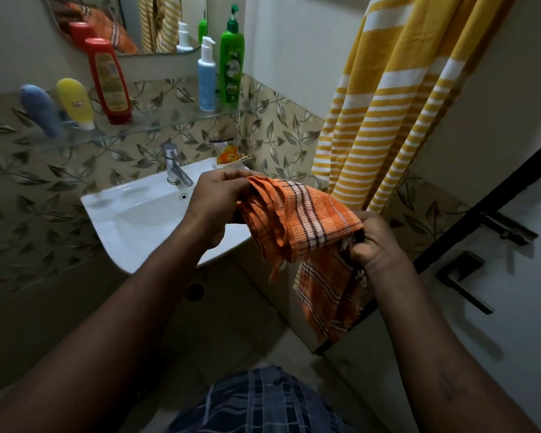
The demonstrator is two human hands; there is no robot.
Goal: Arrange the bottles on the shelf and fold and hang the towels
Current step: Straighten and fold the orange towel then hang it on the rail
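Note:
An orange checked towel (306, 220) is bunched between my hands in front of the sink. My left hand (216, 201) grips its upper left end, and my right hand (374, 239) pinches its right end, with a loose part hanging down below. On the glass shelf (156, 128) stand a blue bottle (41, 109), a yellow bottle (75, 103), a red bottle (108, 79), a white-and-blue pump bottle (206, 79) and a green pump bottle (231, 62). A yellow-and-white striped towel (388, 98) hangs at the right.
A white sink (132, 217) with a chrome tap (174, 165) sits below the shelf, an orange sachet (227, 151) at its back corner. A mirror (132, 17) hangs above. A door with a black handle (464, 276) is at the right.

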